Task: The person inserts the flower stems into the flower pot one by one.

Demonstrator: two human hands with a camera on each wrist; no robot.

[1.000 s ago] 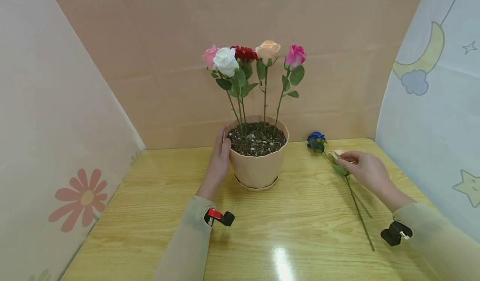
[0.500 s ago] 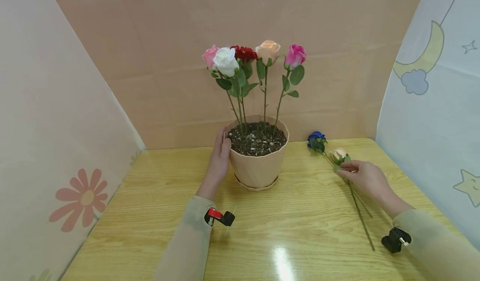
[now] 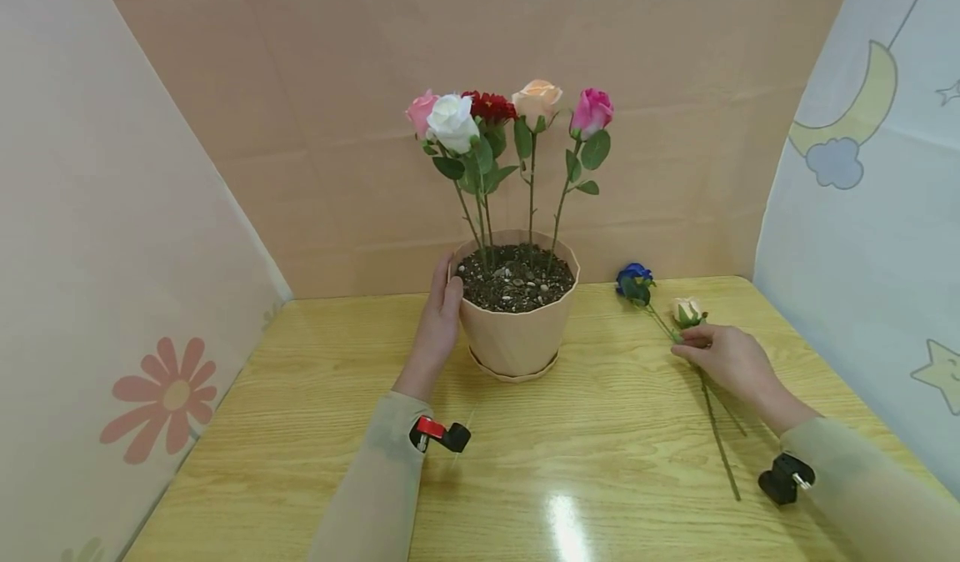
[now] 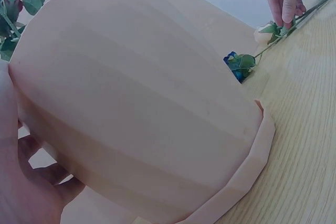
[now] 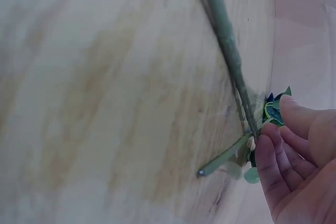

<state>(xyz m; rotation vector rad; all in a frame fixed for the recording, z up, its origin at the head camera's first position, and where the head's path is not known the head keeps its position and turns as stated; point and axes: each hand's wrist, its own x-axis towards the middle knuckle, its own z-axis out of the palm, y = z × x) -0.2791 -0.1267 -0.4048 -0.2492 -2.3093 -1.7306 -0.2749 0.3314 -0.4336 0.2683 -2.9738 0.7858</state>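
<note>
My left hand (image 3: 433, 328) grips the left side of a beige flowerpot (image 3: 517, 341), thumb near the rim; in the left wrist view its fingers (image 4: 55, 174) curve around the pot wall. Several artificial flowers stand upright in its dark soil (image 3: 517, 283): a white rose (image 3: 452, 122), light pink, peach and magenta roses, and a red bloom. At the right, my right hand (image 3: 731, 362) pinches the stem of a pale cream rose (image 3: 687, 311) just below its head. A blue rose (image 3: 635, 283) lies beside it, its stem crossing under the cream rose's stem.
The pot stands in a matching saucer (image 3: 513, 374) on a wood-grain table (image 3: 337, 378). Behind rises a plain beige backdrop (image 3: 360, 128). Patterned white panels flank the left and right sides.
My right hand has slid down from the cream rose's head to its stem, uncovering the bloom. The cream rose has shifted slightly. My left hand stays on the flowerpot.
</note>
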